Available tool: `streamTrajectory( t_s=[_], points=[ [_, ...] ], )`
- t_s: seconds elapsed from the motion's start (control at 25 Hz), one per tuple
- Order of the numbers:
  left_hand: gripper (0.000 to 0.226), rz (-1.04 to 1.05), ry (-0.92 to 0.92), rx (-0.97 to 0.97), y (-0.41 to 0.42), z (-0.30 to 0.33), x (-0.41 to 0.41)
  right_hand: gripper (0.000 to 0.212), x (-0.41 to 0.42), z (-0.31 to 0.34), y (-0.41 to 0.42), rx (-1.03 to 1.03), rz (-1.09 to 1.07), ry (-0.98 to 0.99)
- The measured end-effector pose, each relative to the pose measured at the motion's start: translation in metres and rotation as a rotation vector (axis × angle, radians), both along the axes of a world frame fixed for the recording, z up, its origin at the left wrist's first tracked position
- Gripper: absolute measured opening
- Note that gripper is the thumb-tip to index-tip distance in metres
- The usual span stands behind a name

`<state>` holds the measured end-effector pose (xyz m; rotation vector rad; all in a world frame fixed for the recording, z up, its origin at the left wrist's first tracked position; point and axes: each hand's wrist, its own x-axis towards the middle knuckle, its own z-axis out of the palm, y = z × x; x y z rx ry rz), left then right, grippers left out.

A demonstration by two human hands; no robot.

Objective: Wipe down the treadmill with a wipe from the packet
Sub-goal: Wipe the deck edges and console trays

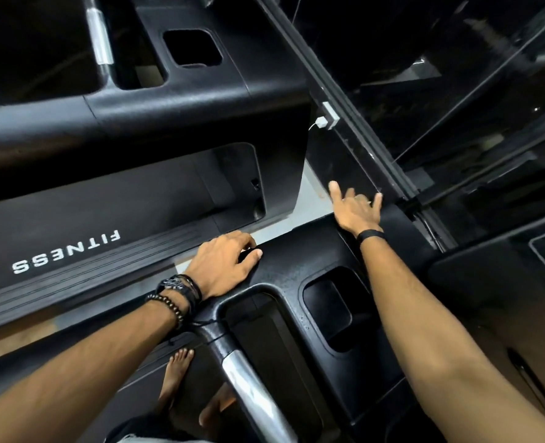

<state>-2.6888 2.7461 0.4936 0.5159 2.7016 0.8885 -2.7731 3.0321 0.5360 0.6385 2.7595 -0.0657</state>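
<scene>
No wipe or packet showed. The left hand [224, 266] rested with curled fingers on the black textured plastic treadmill console [296, 260]; the right hand [355, 209] reached beyond, fingers spread, empty. Wiping seemingly hadn't begun.

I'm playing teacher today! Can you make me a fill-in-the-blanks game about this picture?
1. The white letters on the black side rail spell ____.
2. The left hand rests on the black ____ console.
3. The person's foot is ____, without a shoe.

Missing words: FITNESS; treadmill; bare
</scene>
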Motion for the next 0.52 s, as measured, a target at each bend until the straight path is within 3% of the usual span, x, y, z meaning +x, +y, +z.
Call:
streamTrajectory(
  t_s=[0.08, 0.16, 0.24, 0.32, 0.4, 0.44, 0.52],
  points=[
    [0.028, 0.008, -0.007, 0.003, 0.001, 0.001, 0.0, 0.092, 0.006, 0.006, -0.011, -0.06, 0.048, -0.054],
    [0.029, 0.016, -0.011, 0.006, 0.001, 0.002, 0.0, 0.083, 0.027, 0.012, -0.039, -0.321, 0.173, -0.127],
    [0.029, 0.018, 0.0, 0.008, 0.001, 0.002, 0.0, 0.071, 0.043, 0.017, -0.042, -0.434, 0.212, -0.059],
    [0.028, 0.017, 0.003, 0.013, 0.001, 0.001, 0.001, 0.065, 0.05, 0.021, -0.026, -0.241, 0.107, 0.117],
    [0.027, 0.019, -0.004, 0.02, 0.0, 0.0, 0.002, 0.065, 0.065, 0.018, -0.031, -0.051, 0.284, 0.187],
    [0.027, 0.017, -0.007, 0.021, -0.001, 0.0, 0.002, 0.068, 0.073, 0.011, -0.038, -0.056, 0.463, 0.155],
    [0.027, 0.013, -0.008, 0.019, 0.0, 0.001, 0.001, 0.069, 0.089, 0.007, -0.041, -0.239, 0.55, 0.109]
  ],
)
